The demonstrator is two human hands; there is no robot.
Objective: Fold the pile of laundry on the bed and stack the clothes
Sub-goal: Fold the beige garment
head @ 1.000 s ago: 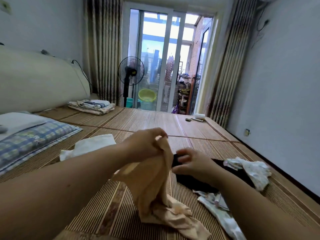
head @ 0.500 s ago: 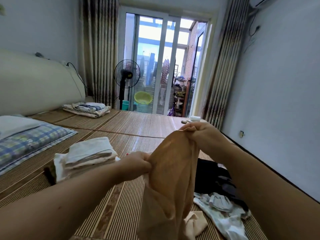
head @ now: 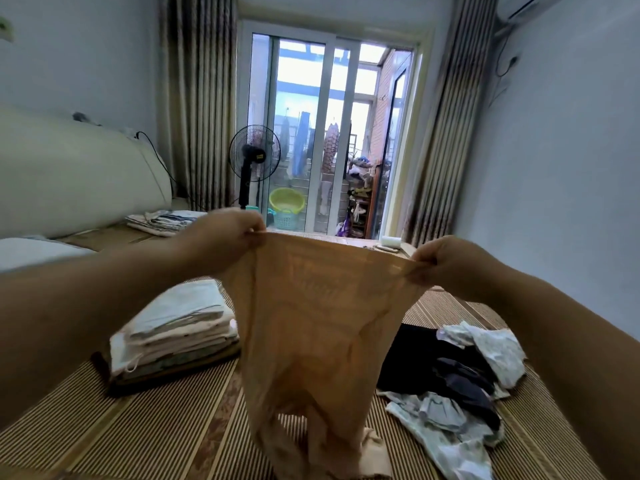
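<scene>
A sheer beige garment [head: 315, 327] hangs stretched in the air between my hands, its lower end trailing onto the bed mat [head: 114, 431]. My left hand [head: 225, 237] pinches its top left corner and my right hand [head: 446, 265] pinches the top right corner. To the left on the mat stands a stack of folded clothes [head: 176, 332], pale pieces on a dark bottom layer. At the right lies the unfolded pile: a black garment [head: 446, 368] and light patterned pieces [head: 491, 348].
A second folded stack [head: 162, 221] lies far back by the cream headboard [head: 69, 174]. A pillow [head: 31, 251] sits at the left edge. Beyond the bed are a standing fan [head: 254, 161], the glass balcony door and curtains. A wall runs along the right.
My hands have moved apart and upward, spreading the beige garment wide by its top edge; before, it hung bunched between them. The view has tilted up.
</scene>
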